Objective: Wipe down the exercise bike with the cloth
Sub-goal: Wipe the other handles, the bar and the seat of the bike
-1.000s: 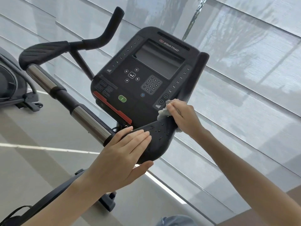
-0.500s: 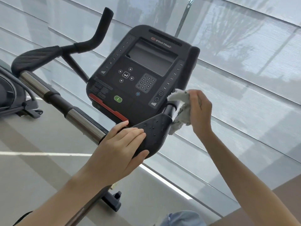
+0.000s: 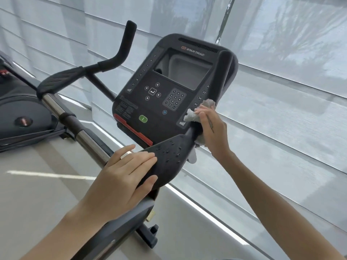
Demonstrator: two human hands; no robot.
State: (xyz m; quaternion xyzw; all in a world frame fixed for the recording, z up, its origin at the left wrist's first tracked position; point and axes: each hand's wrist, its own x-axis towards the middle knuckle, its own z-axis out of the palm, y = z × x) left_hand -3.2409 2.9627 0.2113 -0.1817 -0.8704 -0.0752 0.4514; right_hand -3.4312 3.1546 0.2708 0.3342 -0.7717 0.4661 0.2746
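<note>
The exercise bike's black console (image 3: 165,91) with screen and keypad fills the middle of the view. Its right handlebar (image 3: 223,76) rises beside the console, and a flat black elbow pad (image 3: 169,156), dotted with water drops, lies below it. My right hand (image 3: 212,128) grips a crumpled white cloth (image 3: 197,113) wrapped round the lower part of the right handlebar, where it meets the pad. My left hand (image 3: 122,182) rests on the near end of the pad, fingers straight on top and thumb underneath.
The left handlebar (image 3: 112,61) and a chrome crossbar (image 3: 78,126) run off to the left. Another dark machine (image 3: 18,117) stands at the far left. Pale window blinds (image 3: 281,91) hang close behind the bike. The bike's frame (image 3: 116,228) slopes down below my left hand.
My right hand with the cloth slid up from the pad's joint, swung out to the bar's right side, then closed round the bar again. My left hand stayed on the pad.
</note>
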